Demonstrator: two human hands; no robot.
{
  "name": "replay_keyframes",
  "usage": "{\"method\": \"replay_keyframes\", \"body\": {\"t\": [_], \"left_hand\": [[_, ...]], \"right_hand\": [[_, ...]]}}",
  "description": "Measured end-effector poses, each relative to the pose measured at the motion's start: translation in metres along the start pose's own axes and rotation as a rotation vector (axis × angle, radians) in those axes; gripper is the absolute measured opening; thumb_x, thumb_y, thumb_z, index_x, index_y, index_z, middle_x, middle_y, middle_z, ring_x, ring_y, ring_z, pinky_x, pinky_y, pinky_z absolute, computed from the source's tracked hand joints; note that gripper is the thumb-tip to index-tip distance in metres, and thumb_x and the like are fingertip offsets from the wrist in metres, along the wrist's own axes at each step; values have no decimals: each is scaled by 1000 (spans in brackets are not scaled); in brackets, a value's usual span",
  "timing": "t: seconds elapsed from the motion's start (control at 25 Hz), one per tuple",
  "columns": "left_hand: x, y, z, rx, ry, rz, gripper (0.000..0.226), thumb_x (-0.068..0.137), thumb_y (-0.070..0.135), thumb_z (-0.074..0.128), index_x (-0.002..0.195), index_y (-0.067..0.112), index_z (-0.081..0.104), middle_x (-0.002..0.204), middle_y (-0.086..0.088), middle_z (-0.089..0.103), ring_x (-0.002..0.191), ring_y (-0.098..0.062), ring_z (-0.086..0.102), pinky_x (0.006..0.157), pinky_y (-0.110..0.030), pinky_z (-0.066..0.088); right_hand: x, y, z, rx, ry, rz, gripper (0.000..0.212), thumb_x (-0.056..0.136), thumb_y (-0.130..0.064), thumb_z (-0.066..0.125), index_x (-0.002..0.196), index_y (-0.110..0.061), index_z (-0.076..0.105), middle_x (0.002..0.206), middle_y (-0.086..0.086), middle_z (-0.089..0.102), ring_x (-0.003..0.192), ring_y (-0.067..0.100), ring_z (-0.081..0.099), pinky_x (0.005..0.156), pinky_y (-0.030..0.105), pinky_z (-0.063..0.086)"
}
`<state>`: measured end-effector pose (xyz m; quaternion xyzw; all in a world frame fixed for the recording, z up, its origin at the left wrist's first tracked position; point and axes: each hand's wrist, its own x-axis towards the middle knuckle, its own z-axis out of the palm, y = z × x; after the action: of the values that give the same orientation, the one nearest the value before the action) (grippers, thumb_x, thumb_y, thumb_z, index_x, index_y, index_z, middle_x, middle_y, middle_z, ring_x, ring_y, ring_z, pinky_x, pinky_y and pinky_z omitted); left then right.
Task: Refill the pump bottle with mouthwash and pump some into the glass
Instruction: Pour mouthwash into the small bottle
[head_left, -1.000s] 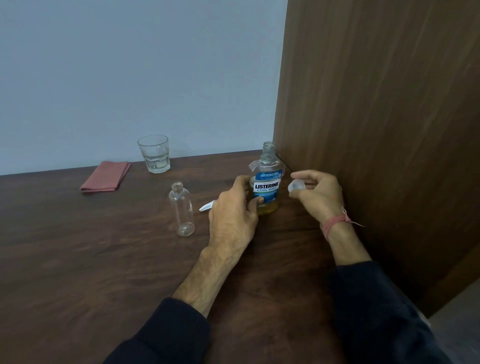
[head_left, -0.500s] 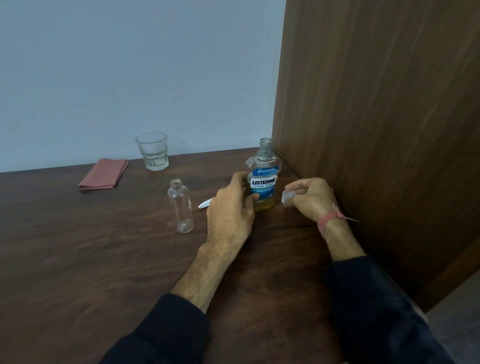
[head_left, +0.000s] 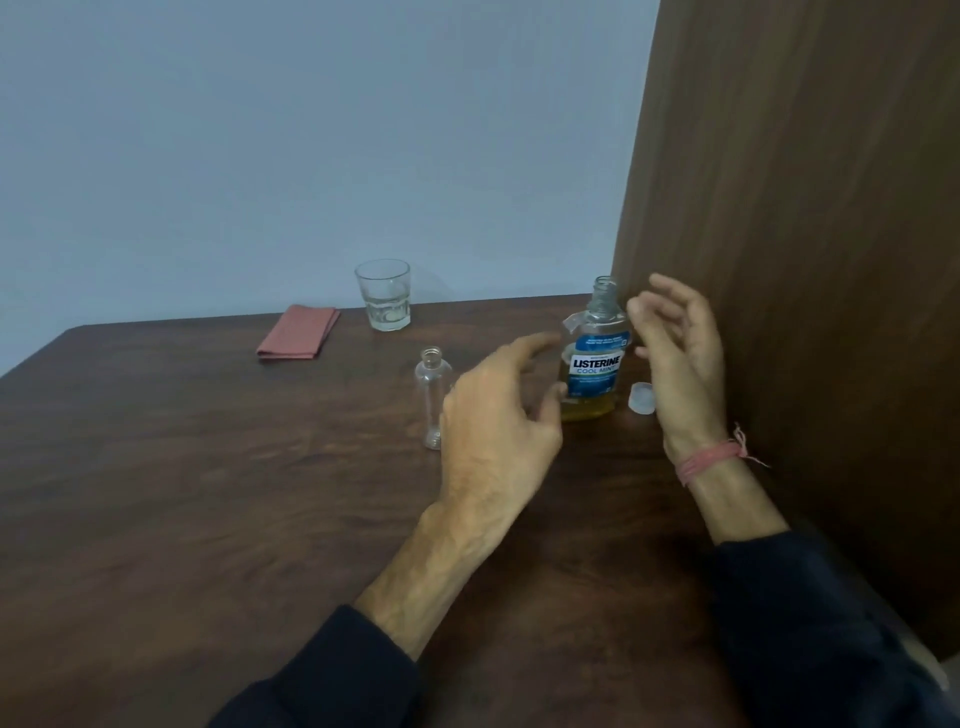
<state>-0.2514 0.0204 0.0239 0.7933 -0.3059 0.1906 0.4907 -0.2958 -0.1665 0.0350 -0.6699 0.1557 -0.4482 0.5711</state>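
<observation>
The uncapped mouthwash bottle (head_left: 595, 358) stands upright near the wooden panel, with yellowish liquid low in it. Its clear cap (head_left: 642, 397) lies on the table just right of it. My left hand (head_left: 501, 415) hovers left of the bottle with fingers spread, holding nothing. My right hand (head_left: 678, 353) is raised to the right of the bottle's neck, fingers loose and empty. A small clear bottle (head_left: 432, 397) without its pump stands open left of my left hand, partly hidden by it. The glass (head_left: 383, 302) stands at the back. The pump head is hidden behind my left hand.
A folded reddish cloth (head_left: 298, 332) lies at the back left of the dark wooden table (head_left: 182, 493). A tall wooden panel (head_left: 805, 260) walls off the right side, close to the mouthwash bottle. A pale wall stands behind the table.
My right hand set the cap down on the table and lifted away. My left hand let go of the mouthwash bottle and opened.
</observation>
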Motion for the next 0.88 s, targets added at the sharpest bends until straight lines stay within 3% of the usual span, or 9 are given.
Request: {"method": "replay_keyframes", "body": {"t": [0.08,0.16,0.28,0.36,0.56,0.76,0.88], "left_hand": [[4,-15,-30,24,158,116,24,94,33,88,118,37,83,112,24,81,98,-4,69,89,-21,58],[10,-36,-55,61,273,134,18,92,38,91,108,36,83,106,22,75,100,-12,64,85,-23,52],[12,-64,-73,52,212,-14,42,86,43,97,124,36,79,123,15,65,122,-18,61,93,-41,60],[10,-73,-71,-48,114,-67,55,84,42,101,132,35,76,132,16,64,129,-12,65,103,-44,62],[18,-84,-69,-204,55,-134,48,87,37,102,131,38,84,119,24,82,111,3,78,96,-31,69],[22,-93,-68,-238,42,-119,55,87,34,102,138,36,83,123,21,81,110,0,79,92,-24,69],[21,-95,-65,-329,35,-135,56,88,29,102,139,36,81,122,22,83,112,-1,79,91,-22,68]], "right_hand": [[-11,-2,13,-38,-109,-46,59,97,-48,78,151,-39,56,148,-12,62,132,-2,60,104,22,53],[-18,-1,23,-70,-148,-73,69,96,-44,81,157,-40,50,153,-14,58,129,-14,57,95,9,52],[-20,2,32,-104,-120,-119,70,94,-37,84,156,-37,53,151,-10,60,129,-5,62,92,12,57],[-20,3,37,-109,-78,-128,63,93,-37,84,151,-34,59,144,-8,60,125,-1,65,91,18,61],[-23,0,66,-65,-83,-164,51,97,-29,82,144,-22,66,135,-5,70,120,9,71,96,29,64],[-27,-7,99,-204,-181,-347,46,100,-20,79,145,-23,70,127,-8,70,113,0,69,90,9,55],[-31,0,111,-352,-220,-458,50,101,-18,76,150,-23,66,131,-7,68,116,6,67,99,21,58]]}}
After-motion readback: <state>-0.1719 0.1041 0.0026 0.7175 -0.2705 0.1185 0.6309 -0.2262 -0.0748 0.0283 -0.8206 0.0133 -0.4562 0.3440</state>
